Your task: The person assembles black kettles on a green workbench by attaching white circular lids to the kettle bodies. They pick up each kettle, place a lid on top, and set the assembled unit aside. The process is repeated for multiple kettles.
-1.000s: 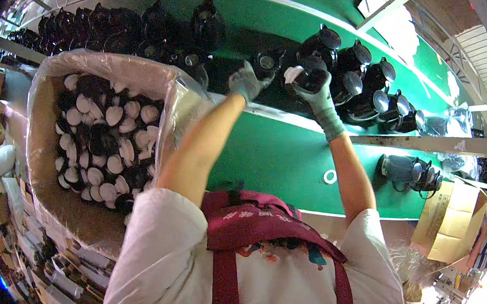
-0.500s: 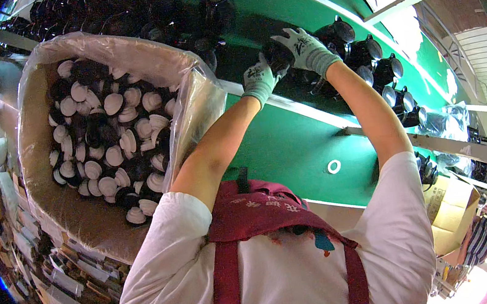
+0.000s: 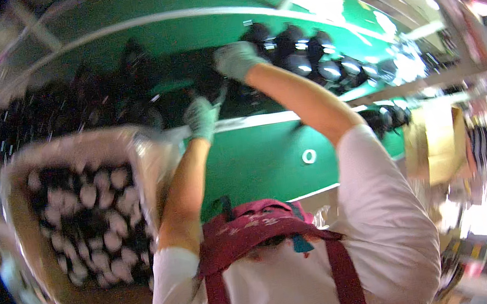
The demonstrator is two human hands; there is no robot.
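Note:
Both my hands wear pale knitted gloves and reach over the green bench, blurred by motion. Between them is a dark, rounded pot (image 3: pixel 207 81), hard to make out against the dark things behind it. My left hand (image 3: pixel 201 118) grips its near side, the thumb pointing toward the right. On its far right side my right hand (image 3: pixel 237 61) is curled round it, its fingertips hidden. Glossy black pots (image 3: pixel 292 45) stand in rows on the bench to the right of my hands, and more dark pots (image 3: pixel 135 70) stand to the left.
At the lower left stands a plastic-lined carton (image 3: pixel 19 214) full of round black-and-white lids (image 3: pixel 112 239). A white ring (image 3: pixel 309 156) lies on the green surface (image 3: pixel 258 168) near me. An open cardboard box (image 3: pixel 437 137) and a person in stripes (image 3: pixel 482 143) are at the right.
My view has swung, so the carton sits lower and the bench looks more level. Both hands, still at the dark pot, now appear further left in the picture.

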